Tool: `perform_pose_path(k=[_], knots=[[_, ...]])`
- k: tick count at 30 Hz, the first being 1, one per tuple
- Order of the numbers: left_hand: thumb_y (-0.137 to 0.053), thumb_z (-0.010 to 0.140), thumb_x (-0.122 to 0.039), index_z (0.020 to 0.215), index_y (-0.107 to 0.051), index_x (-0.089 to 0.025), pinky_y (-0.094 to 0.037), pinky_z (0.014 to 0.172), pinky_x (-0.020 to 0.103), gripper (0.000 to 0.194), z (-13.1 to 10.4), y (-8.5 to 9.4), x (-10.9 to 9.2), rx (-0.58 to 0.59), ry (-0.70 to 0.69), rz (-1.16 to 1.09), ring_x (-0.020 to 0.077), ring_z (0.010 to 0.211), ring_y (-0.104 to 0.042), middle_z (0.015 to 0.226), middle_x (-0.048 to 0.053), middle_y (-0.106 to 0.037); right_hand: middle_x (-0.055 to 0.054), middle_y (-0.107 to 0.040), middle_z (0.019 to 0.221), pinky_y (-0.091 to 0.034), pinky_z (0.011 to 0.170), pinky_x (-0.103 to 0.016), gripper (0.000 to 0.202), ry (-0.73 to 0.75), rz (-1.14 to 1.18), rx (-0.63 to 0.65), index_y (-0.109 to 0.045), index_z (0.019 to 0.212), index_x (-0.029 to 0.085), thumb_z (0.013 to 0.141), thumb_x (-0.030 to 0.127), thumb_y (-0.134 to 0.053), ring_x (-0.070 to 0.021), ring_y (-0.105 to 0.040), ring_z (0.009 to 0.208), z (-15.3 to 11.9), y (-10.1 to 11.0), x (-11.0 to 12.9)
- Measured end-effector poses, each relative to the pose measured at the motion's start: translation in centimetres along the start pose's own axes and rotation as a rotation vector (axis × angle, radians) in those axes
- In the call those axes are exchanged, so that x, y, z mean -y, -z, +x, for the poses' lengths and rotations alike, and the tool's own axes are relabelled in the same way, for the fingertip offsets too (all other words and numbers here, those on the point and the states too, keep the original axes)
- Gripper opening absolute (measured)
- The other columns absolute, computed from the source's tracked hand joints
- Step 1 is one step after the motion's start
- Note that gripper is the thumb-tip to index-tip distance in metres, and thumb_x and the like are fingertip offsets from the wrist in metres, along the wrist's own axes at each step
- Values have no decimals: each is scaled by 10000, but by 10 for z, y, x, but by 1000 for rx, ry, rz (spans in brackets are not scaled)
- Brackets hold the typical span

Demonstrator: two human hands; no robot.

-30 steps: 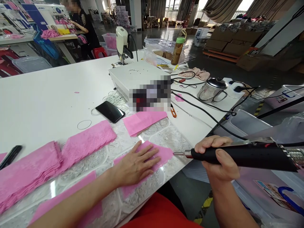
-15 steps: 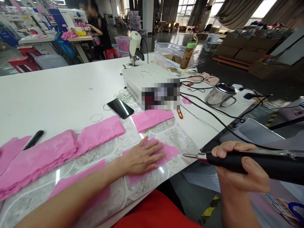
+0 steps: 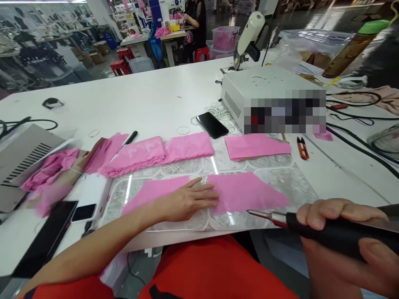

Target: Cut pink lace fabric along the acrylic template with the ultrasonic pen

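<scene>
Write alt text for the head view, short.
A person's left hand lies flat on a pink lace piece on a clear mat, while the right hand grips a black-handled tool, tip near the lace edge. Behind: pink lace stacks, a phone, a white machine box.

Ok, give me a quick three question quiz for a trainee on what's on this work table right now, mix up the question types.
1. True or false: the left hand lies flat on a pink lace piece.
2. What does the right hand grip? A) orange snips B) black-handled tool with a metal tip C) phone
3. Fill in: the black phone lies beside the white ____ box.

Key
1. True.
2. B, the black-handled tool; its tip sits near the edge of the lace. The orange snips lie untouched on the table.
3. Machine: the white machine box.
</scene>
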State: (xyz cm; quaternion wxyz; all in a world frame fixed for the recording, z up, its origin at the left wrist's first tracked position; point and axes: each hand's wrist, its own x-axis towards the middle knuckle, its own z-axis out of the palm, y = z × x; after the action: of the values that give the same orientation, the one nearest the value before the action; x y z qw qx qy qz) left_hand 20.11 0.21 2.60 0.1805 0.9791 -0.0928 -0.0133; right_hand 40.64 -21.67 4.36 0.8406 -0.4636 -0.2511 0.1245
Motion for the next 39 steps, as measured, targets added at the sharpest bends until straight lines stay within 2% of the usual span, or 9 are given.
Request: perform_pose_path(k=[6,11,14,18,26,31,39], knots=[[-374,940,-51,1404,-456,-252,-147,1205,477,513,-7,-14,0,26,8,55,186,1448,-226,1487,-6,-417,-8,-549,737,-489,488,-337,208,-59,67,256,-630,884,205,721,329,-666,-138,-523,549,-11,-25,-11],[-332,978,-94,1395,-471,-194,-108,1211,473,450,-7,-19,1,21,-17,104,210,1455,-212,1487,-10,-417,-5,-550,773,-511,533,-331,181,-112,80,317,-616,908,220,765,326,-646,-133,-542,592,-20,-38,-18],[-309,991,-111,1401,-464,-217,-87,1216,453,451,-8,-20,1,24,-13,118,194,1461,-194,1491,-21,-408,-2,-563,775,-523,556,-330,164,-125,69,361,-615,911,228,783,329,-637,-129,-552,590,-22,-44,-21],[-304,1001,-132,1397,-469,-255,-96,1217,436,446,-8,-20,1,27,-8,114,185,1461,-194,1491,-38,-409,-2,-569,765,-525,554,-320,158,-118,61,377,-616,914,229,791,329,-630,-129,-560,586,-22,-47,-25],[-342,996,-127,1369,-505,-248,-169,1202,473,424,-8,-20,1,-8,-22,87,211,1440,-266,1462,-15,-457,-9,-569,791,-528,552,-316,152,-114,68,394,-618,926,228,797,308,-635,-127,-557,598,-25,-48,-28],[-344,997,-126,1371,-504,-259,-150,1206,473,428,-7,-17,1,34,-16,77,210,1446,-248,1471,-12,-444,-10,-573,811,-529,584,-308,136,-138,88,404,-616,938,222,816,280,-616,-121,-569,626,-26,-50,-27],[-322,1003,-133,1365,-511,-223,-123,1211,460,418,-7,-19,1,29,-26,80,215,1443,-257,1472,-9,-440,1,-597,780,-533,563,-300,90,-109,91,449,-612,887,220,812,267,-626,-119,-571,605,-25,-52,-27]])
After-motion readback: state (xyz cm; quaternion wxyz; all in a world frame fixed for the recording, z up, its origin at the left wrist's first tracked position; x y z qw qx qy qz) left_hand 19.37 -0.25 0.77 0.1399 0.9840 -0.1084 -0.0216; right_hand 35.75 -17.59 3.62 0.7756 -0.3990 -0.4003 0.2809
